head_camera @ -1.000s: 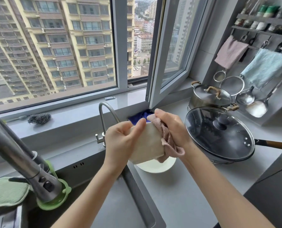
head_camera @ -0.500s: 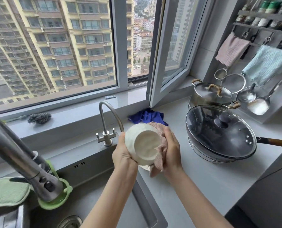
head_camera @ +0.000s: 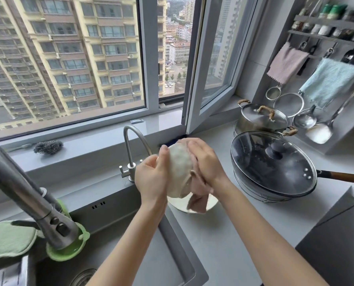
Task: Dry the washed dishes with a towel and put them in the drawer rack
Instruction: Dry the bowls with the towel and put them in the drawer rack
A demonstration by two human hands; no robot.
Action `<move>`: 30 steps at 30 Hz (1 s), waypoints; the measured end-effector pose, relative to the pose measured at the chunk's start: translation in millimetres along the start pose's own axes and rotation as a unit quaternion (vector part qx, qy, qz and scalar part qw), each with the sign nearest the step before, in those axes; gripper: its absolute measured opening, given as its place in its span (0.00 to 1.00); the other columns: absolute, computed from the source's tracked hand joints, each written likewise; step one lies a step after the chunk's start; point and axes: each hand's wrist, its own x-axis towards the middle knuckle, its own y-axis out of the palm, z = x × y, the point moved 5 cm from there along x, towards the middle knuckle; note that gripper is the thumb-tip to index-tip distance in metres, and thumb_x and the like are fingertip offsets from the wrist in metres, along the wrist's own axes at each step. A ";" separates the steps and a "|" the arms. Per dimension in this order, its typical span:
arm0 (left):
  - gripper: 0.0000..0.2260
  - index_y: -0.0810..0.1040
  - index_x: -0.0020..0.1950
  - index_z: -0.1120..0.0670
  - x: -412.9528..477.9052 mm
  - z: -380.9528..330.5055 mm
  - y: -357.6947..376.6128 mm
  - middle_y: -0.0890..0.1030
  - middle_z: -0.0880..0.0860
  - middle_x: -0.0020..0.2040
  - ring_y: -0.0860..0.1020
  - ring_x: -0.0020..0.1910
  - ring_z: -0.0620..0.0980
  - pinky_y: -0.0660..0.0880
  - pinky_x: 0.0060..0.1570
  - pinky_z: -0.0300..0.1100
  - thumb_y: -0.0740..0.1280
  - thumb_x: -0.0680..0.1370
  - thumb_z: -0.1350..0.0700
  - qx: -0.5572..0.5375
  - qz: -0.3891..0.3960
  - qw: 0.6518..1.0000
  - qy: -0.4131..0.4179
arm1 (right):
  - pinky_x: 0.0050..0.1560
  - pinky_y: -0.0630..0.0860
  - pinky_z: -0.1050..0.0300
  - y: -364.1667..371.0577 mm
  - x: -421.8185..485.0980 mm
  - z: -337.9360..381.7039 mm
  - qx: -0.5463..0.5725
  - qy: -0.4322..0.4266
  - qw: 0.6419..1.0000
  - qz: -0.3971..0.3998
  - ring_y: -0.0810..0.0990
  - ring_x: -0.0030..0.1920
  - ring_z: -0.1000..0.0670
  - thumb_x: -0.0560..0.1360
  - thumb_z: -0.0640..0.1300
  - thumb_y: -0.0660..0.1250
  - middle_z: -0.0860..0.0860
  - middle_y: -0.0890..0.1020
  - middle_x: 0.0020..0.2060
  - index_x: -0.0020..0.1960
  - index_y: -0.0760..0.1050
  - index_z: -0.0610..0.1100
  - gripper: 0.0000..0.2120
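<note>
Bowl [head_camera: 180, 170]: turned side-on since the earlier view; our left hand [head_camera: 151, 178] gripped it steady; our right hand [head_camera: 205, 162] clutched the towel [head_camera: 196, 195] against its wall, to dry it.

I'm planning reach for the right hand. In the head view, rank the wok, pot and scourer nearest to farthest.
From the right hand:
1. Wok, just to its right.
2. Pot, behind the wok.
3. Scourer, far to its left.
</note>
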 end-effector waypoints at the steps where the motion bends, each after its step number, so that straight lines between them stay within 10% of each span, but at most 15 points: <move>1: 0.31 0.68 0.32 0.68 2.5 -4.4 0.7 0.70 0.57 0.31 0.67 0.32 0.53 0.65 0.33 0.49 0.69 0.69 0.38 -0.012 0.013 1.000 0.012 | 0.61 0.73 0.47 -1.3 0.8 -4.5 0.130 0.072 0.989 0.018 0.78 0.57 0.43 0.73 0.51 0.62 0.42 0.80 0.54 0.56 0.77 0.43 0.17; 5: 0.25 0.72 0.35 0.65 -2.0 -10.5 6.9 0.70 0.57 0.37 0.66 0.36 0.54 0.63 0.34 0.47 0.70 0.69 0.41 -0.112 0.029 0.993 0.005 | 0.59 0.73 0.52 6.3 -18.1 -13.7 0.379 0.158 0.912 0.009 0.76 0.57 0.42 0.79 0.50 0.56 0.39 0.77 0.53 0.70 0.66 0.37 0.25; 9: 0.25 0.63 0.28 0.59 -28.2 -19.9 22.7 0.66 0.50 0.28 0.64 0.30 0.48 0.62 0.32 0.42 0.64 0.74 0.42 -0.028 0.080 0.986 0.141 | 0.49 0.75 0.51 6.7 -46.4 -24.8 0.488 0.188 0.847 -0.093 0.80 0.47 0.43 0.75 0.51 0.58 0.43 0.81 0.46 0.59 0.75 0.39 0.19; 12: 0.21 0.58 0.28 0.50 -38.6 -33.2 32.3 0.58 0.44 0.25 0.57 0.27 0.43 0.57 0.29 0.36 0.62 0.77 0.45 0.111 0.156 0.931 0.309 | 0.38 0.77 0.59 -13.6 -62.9 -31.0 0.453 0.186 0.857 -0.158 0.83 0.35 0.50 0.78 0.40 0.49 0.48 0.83 0.31 0.45 0.71 0.39 0.13; 15: 0.24 0.59 0.27 0.53 -43.8 -41.4 35.7 0.58 0.48 0.25 0.57 0.26 0.45 0.56 0.29 0.33 0.60 0.79 0.45 0.149 0.197 0.863 0.440 | 0.57 0.75 0.50 -27.6 -75.6 -15.9 0.426 0.219 0.869 -0.124 0.77 0.61 0.42 0.78 0.45 0.55 0.38 0.77 0.61 0.68 0.69 0.36 0.22; 20: 0.25 0.63 0.24 0.56 -75.9 -50.5 42.5 0.63 0.52 0.22 0.61 0.22 0.50 0.58 0.28 0.38 0.63 0.78 0.47 0.222 0.251 0.687 0.645 | 0.72 0.61 0.44 -58.3 -99.6 -12.1 0.412 0.214 0.884 -0.048 0.75 0.63 0.38 0.50 0.40 0.82 0.36 0.77 0.61 0.65 0.74 0.34 0.44; 23: 0.20 0.64 0.28 0.54 -108.7 -54.0 46.6 0.64 0.51 0.23 0.61 0.24 0.49 0.54 0.33 0.37 0.65 0.77 0.48 0.212 0.282 0.606 0.713 | 0.64 0.72 0.45 -95.6 -125.0 -13.9 0.331 0.182 0.917 -0.128 0.82 0.53 0.44 0.73 0.48 0.68 0.40 0.84 0.50 0.59 0.78 0.37 0.19; 26: 0.18 0.61 0.34 0.53 -143.4 -56.0 56.7 0.64 0.51 0.24 0.60 0.26 0.49 0.55 0.32 0.39 0.64 0.77 0.48 0.171 0.307 0.579 0.736 | 0.61 0.73 0.47 -124.1 -155.1 -4.9 0.272 0.180 0.941 -0.091 0.83 0.50 0.45 0.77 0.58 0.57 0.41 0.84 0.49 0.53 0.81 0.42 0.23; 30: 0.19 0.59 0.33 0.53 -187.7 -51.8 86.3 0.62 0.52 0.24 0.57 0.29 0.49 0.54 0.32 0.39 0.64 0.77 0.48 0.124 0.314 0.618 0.710 | 0.61 0.76 0.49 -164.0 -208.9 4.1 0.244 0.183 0.951 -0.047 0.80 0.58 0.43 0.65 0.63 0.71 0.39 0.81 0.58 0.58 0.81 0.41 0.31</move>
